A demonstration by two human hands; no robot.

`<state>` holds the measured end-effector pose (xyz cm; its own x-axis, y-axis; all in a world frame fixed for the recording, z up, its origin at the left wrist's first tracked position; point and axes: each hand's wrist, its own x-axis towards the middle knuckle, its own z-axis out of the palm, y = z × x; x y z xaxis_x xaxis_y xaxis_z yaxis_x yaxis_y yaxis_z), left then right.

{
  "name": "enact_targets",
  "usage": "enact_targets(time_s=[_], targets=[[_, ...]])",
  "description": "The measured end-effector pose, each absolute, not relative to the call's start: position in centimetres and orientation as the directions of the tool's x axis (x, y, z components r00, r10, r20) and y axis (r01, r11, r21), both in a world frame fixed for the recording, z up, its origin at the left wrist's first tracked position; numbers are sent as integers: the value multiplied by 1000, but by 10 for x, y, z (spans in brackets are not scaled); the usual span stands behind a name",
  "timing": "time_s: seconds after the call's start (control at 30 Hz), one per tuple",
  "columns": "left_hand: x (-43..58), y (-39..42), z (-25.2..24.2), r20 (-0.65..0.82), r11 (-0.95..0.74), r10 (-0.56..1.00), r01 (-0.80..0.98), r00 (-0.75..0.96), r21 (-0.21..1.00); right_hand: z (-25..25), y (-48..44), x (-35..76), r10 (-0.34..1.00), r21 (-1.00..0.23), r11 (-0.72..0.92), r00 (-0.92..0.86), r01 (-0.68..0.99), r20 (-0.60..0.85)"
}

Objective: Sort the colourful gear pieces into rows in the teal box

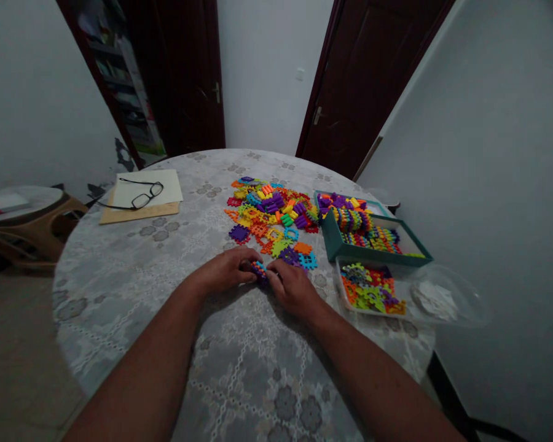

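Observation:
Between my two hands is a small cluster of interlocking plastic building pieces (260,271), purple with orange and blue edges. My left hand (230,268) grips its left side with thumb and fingers closed. On the other side my right hand (291,285) pinches the same cluster, fingers curled. The cluster is held low over the table, partly covered by my fingers. Just beyond my hands lies a loose pile of colourful building pieces (262,228), with a dark purple square piece (239,233) and a blue lattice piece (308,261) at its near edge.
A green box (334,245) with rows of pieces stands at the right, beside a clear plastic tub (342,294) of flat pieces. Eyeglasses (141,200) rest on papers (171,184) at the left of the round table (133,282). A wall (502,184) rises close on the right.

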<state>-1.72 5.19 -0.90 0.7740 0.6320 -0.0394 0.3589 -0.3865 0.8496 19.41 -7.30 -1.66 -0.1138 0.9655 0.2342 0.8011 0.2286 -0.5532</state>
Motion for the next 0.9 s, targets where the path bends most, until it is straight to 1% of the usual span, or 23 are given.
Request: enact_targets(time_s=[0.1, 0.2, 0.27, 0.33, 0.43, 0.5, 0.57, 0.67, 0.8, 0.9], targets=[[-16, 51, -9, -8, -432, 645, 373, 765, 821, -13, -71, 199, 960, -513, 209, -74, 833, 270], [-14, 48, -5, -53, -385, 641, 380, 766, 841, -9, -70, 206, 953, -420, 50, 82, 906, 291], [-13, 45, -2, -72, -367, 639, 387, 765, 846, -6, -70, 210, 954, -348, -76, 170, 934, 248], [-13, 44, 0, -76, -370, 638, 392, 767, 843, -4, -69, 211, 958, -280, -160, 217, 947, 185], [-12, 43, 2, -87, -368, 635, 400, 767, 840, -3, -66, 210, 967, -199, -199, 225, 960, 117], [-12, 43, 1, -88, -368, 631, 398, 770, 841, -3, -64, 210, 972, -169, -198, 216, 965, 95], [-12, 44, -1, -77, -372, 625, 383, 777, 846, -2, -63, 209, 974, -162, -193, 209, 968, 89], [-14, 46, -4, -52, -380, 625, 362, 779, 851, -1, -62, 210, 969, -185, -198, 221, 963, 113], [-15, 47, -3, -55, -371, 622, 356, 781, 858, -2, -60, 215, 946, -235, -204, 253, 950, 202], [-15, 47, -1, -67, -337, 627, 348, 776, 875, -3, -61, 216, 933, -289, -138, 222, 947, 283]])
